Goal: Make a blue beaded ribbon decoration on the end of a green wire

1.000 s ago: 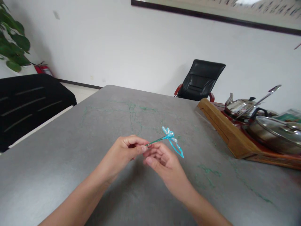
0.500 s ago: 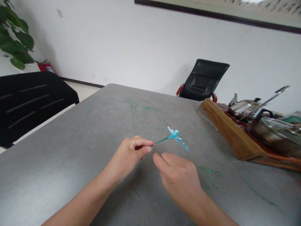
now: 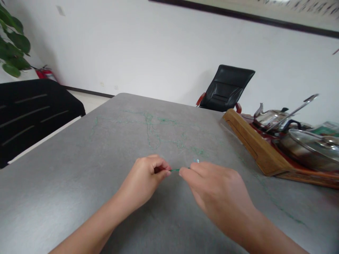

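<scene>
My left hand (image 3: 147, 176) is closed, thumb and forefinger pinching one end of a thin green stem (image 3: 175, 170). My right hand (image 3: 218, 185) is closed round the same stem further right, so a short stretch of green shows between the two. Of the blue winged ornament on the stem's far end, only a small shiny blue-white tip (image 3: 196, 161) peeks out above my right fingers; the rest is hidden behind that hand. Both hands are held above the grey table (image 3: 66, 183). Beyond them, loose green thread (image 3: 150, 123) lies in straggling tangles on the tabletop.
On the right stands a wooden tray (image 3: 246, 144) bearing a steel kettle (image 3: 270, 118) and a lidded pot (image 3: 304, 146). More green thread (image 3: 280, 208) trails near it. A black chair (image 3: 225, 88) is behind the table, another dark chair (image 3: 34, 113) at left.
My right hand has moved right and slightly up, and has taken hold of the stem. It covers most of the blue ornament, which was in plain view before. The view has shifted slightly.
</scene>
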A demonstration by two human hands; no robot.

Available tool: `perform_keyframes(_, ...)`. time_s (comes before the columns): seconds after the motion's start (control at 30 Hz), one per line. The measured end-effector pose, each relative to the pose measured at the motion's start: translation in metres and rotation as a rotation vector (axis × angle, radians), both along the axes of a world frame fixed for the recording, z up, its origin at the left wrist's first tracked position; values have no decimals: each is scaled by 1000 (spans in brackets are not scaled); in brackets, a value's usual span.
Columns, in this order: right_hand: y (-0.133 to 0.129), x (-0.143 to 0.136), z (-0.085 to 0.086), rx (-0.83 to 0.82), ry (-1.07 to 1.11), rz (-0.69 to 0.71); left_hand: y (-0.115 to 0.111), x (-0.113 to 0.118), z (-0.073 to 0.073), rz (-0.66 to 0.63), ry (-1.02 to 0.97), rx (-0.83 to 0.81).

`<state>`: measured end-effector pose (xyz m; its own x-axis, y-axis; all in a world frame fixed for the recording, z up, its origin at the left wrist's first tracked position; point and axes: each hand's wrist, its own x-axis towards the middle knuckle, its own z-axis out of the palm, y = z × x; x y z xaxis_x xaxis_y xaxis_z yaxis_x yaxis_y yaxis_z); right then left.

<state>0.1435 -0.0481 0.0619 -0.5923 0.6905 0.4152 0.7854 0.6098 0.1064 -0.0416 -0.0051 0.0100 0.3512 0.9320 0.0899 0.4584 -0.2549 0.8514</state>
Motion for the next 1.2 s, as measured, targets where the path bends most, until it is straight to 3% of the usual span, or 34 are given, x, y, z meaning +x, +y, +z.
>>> perform_keyframes(0.2,2,11,2,-103,8,25,-1,-2,-1,-19,112,98)
perform_keyframes(0.37,-7,2,-12,-200,-5,142,0,0,1,12,97,58)
perform_keyframes(0.53,-10,-7,-26,-154,17,151,1,1,0,21,95,59)
perform_keyframes(0.87,2,10,-3,-169,60,92,-5,2,2,-189,294,224)
perform_keyframes(1.03,18,20,0,-374,85,29,-6,1,4,-328,318,225)
perform_keyframes(1.2,37,32,-10,-609,316,-16,-6,0,5,-388,250,194)
